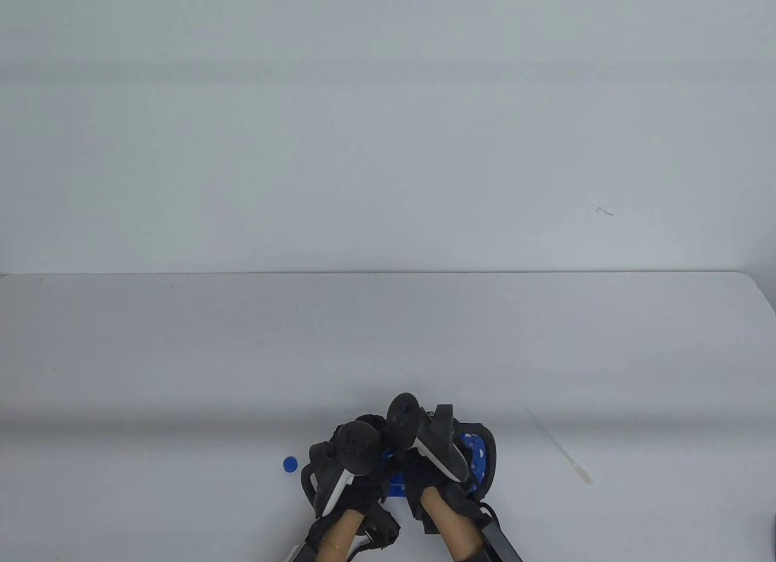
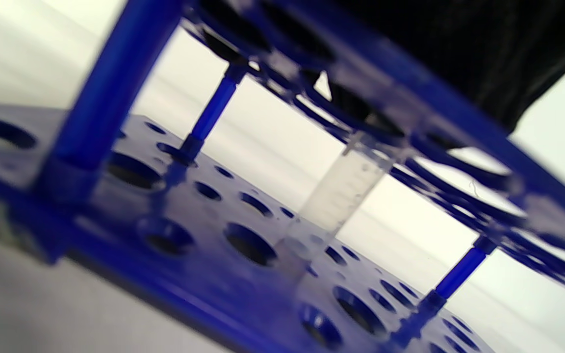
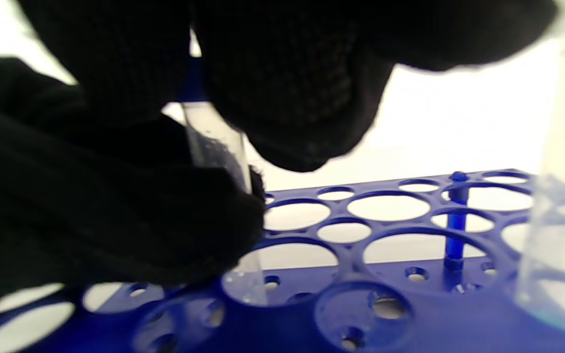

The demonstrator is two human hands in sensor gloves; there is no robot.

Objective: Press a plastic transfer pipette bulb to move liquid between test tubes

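Observation:
Both gloved hands are close together over a blue test tube rack (image 1: 479,459) at the table's near edge. In the table view the trackers hide the fingers of my left hand (image 1: 354,465) and right hand (image 1: 433,450). In the right wrist view, gloved fingers (image 3: 302,98) grip the top of a clear test tube (image 3: 216,147) standing in the rack (image 3: 410,314), with a bit of blue showing between them. I cannot tell whose hand the glove at lower left is. A second clear tube (image 3: 557,206) stands at the right edge. The left wrist view shows a tube (image 2: 341,196) in the rack (image 2: 174,274) under a black glove (image 2: 483,49). The pipette (image 1: 561,448) lies on the table to the right.
A small blue cap (image 1: 291,464) lies on the table just left of my left hand. The white table (image 1: 242,356) extends far behind the rack to a pale wall. Most rack holes hold nothing.

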